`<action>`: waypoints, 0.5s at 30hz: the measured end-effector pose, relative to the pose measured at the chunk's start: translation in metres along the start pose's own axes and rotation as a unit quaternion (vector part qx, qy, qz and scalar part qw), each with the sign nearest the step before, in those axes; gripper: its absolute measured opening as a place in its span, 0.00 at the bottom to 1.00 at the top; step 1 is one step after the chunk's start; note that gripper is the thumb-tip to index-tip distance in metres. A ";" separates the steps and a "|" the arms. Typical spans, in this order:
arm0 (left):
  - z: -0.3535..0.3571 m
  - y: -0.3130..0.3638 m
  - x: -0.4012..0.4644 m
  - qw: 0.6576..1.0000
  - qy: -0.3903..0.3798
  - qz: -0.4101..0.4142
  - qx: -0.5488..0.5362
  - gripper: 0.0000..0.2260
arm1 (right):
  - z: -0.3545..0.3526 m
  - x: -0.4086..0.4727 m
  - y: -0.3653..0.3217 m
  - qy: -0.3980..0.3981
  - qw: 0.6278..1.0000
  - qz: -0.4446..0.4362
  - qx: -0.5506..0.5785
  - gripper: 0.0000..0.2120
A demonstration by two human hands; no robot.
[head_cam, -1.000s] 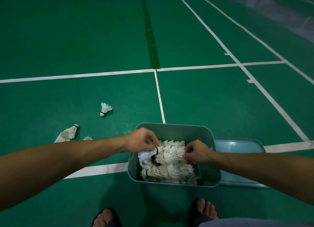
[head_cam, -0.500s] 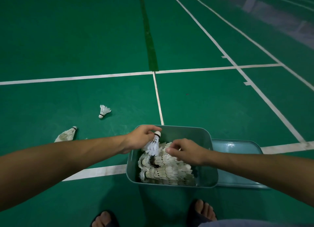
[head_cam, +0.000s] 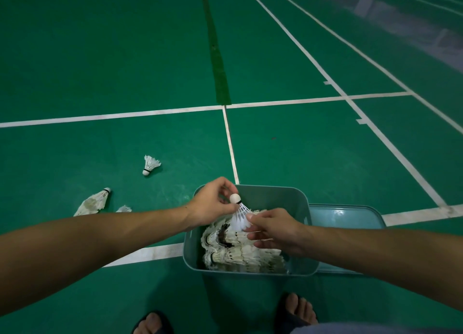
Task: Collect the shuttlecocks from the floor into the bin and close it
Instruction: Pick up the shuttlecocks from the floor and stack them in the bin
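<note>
A grey-green bin (head_cam: 273, 196) stands on the court floor in front of my feet, with stacked rows of shuttlecocks (head_cam: 240, 253) inside. Above the bin, my left hand (head_cam: 210, 203) pinches the cork end of a white shuttlecock (head_cam: 239, 216). My right hand (head_cam: 273, 228) pinches that shuttlecock's feather skirt from the right. The bin's lid (head_cam: 345, 216) lies flat on the floor, right of the bin. A single shuttlecock (head_cam: 150, 164) lies on the floor to the left. A nested stack of worn shuttlecocks (head_cam: 94, 202) lies farther left, with another feather tip (head_cam: 124, 209) beside my left forearm.
Green court floor with white lines (head_cam: 230, 143) stretches ahead. My two feet in dark sandals (head_cam: 297, 311) stand just behind the bin.
My left hand has lifted a shuttlecock out of the bin's stacks, cork up. My right hand left the stacks and took hold of its feathers.
</note>
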State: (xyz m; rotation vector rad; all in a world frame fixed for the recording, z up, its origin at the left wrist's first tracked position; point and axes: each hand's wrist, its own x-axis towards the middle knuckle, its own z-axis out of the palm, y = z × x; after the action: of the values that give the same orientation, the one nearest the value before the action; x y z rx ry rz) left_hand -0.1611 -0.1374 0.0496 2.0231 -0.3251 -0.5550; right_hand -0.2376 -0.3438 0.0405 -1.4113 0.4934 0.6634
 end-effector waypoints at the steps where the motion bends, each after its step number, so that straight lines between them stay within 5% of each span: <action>1: 0.002 0.000 0.000 1.000 -0.002 0.006 0.001 0.15 | -0.003 0.001 -0.001 0.010 1.000 0.000 0.013 0.18; 5: 0.007 0.003 0.001 0.999 -0.010 0.027 0.043 0.15 | -0.017 0.004 -0.011 0.050 0.998 -0.021 0.019 0.16; 11: 0.006 0.006 0.004 0.990 -0.037 0.054 0.127 0.14 | -0.047 0.010 -0.028 0.110 0.984 -0.074 -0.122 0.10; 15: -0.002 -0.002 0.009 0.965 -0.097 0.045 0.239 0.12 | -0.067 0.011 -0.035 0.218 0.895 -0.153 -0.359 0.06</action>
State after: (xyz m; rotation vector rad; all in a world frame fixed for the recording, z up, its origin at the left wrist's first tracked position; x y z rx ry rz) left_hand -0.1525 -0.1388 0.0460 2.4031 -0.7237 -0.6647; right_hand -0.2005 -0.4097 0.0516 -2.3121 0.3663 0.2589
